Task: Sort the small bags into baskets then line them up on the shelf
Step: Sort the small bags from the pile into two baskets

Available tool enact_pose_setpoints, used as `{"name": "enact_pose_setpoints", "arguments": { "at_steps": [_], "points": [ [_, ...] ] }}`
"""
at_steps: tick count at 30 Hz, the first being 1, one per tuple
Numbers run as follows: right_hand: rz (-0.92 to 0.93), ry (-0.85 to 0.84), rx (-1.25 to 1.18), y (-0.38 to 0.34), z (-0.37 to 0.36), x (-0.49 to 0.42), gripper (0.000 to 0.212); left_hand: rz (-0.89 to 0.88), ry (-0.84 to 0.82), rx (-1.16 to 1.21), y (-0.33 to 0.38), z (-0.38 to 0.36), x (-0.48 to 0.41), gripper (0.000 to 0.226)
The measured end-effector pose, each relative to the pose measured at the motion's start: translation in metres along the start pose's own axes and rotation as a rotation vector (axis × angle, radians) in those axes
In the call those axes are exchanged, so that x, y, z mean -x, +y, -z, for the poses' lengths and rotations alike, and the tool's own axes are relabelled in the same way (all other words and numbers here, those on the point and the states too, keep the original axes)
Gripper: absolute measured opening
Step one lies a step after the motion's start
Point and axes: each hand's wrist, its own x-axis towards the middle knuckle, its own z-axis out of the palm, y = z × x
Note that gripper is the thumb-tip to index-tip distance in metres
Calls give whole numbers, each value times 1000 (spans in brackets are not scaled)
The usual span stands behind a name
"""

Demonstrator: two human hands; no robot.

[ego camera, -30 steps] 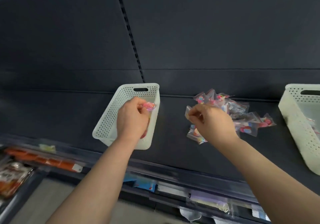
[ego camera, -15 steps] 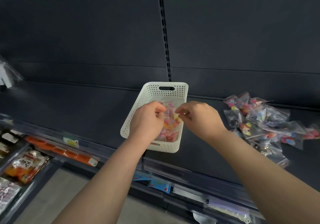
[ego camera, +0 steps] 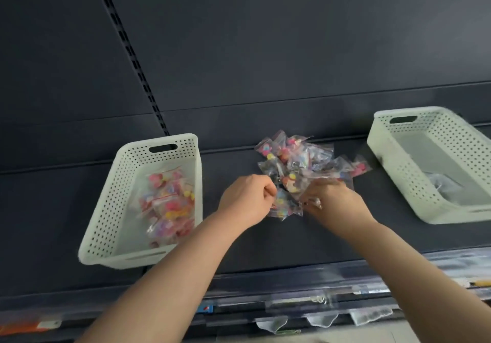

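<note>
Head view: a dark shelf [ego camera: 239, 249] crosses the middle of the frame, with both forearms reaching in from the lower edge.
Left hand [ego camera: 247, 199]: centre of frame, fingers curled, pinching the left edge of a clear bag [ego camera: 285, 204] at the near side of the pile.
Right hand [ego camera: 334, 204]: just right of the left one, fingers curled into the near bags of the pile, grasping them.
Pile [ego camera: 297, 156]: small clear bags with bright bits inside, heaped on the shelf between the two baskets, centre right.
Left basket [ego camera: 111, 210]: white, perforated, centre left on the shelf; holds a heap of pink and yellow bags [ego camera: 170, 204].
Right basket [ego camera: 393, 162]: same kind, at the right edge, partly cut off; something clear [ego camera: 443, 186] lies inside, too blurred to tell.
Rail [ego camera: 292, 289]: along the shelf front, lower frame, blurred.
</note>
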Motion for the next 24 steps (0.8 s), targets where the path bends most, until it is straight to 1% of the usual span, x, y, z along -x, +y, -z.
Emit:
{"name": "enact_pose_setpoints", "arguments": {
  "at_steps": [1, 4, 7, 9, 11, 12, 13, 15, 18, 21, 23, 24],
  "points": [
    [4, -11, 31, 4, 0, 3, 20, 7, -17, -17, 1, -6, -2, 15],
    [-11, -7, 130, 15, 4, 4, 27, 40, -72, -116, 0, -17, -5, 26],
    [-22, -5, 153, 25, 9, 0, 32, 95, -80, -180, -3, -20, -6, 33],
    [10, 60, 106, 25, 9, -3, 27, 134, -80, -194, -4, -19, -5, 36],
    [92, 121, 1, 17, 5, -6, 15, 163, -106, -171, -3, -18, -2, 42],
    [144, 110, -32, 10, 3, -7, 15, 177, -118, -162, -2, -18, 0, 43],
    [186, 71, -43, 5, 0, -9, 21, 189, -119, -171, -1, -18, 1, 41],
    [234, -2, 6, -2, -7, -13, 32, 203, -81, -234, 0, -17, 5, 30],
    [191, 28, 7, 0, -7, -16, 20, 226, 39, -300, -3, -16, 10, 15],
    [94, 124, 22, 9, -2, -17, 19, 249, 152, -294, -4, -13, 13, 15],
    [84, 152, 42, 11, 0, -19, 26, 244, 187, -269, -1, -12, 13, 13],
    [113, 147, 35, 9, 0, -20, 32, 234, 205, -257, 2, -10, 14, 12]
  ]
}}
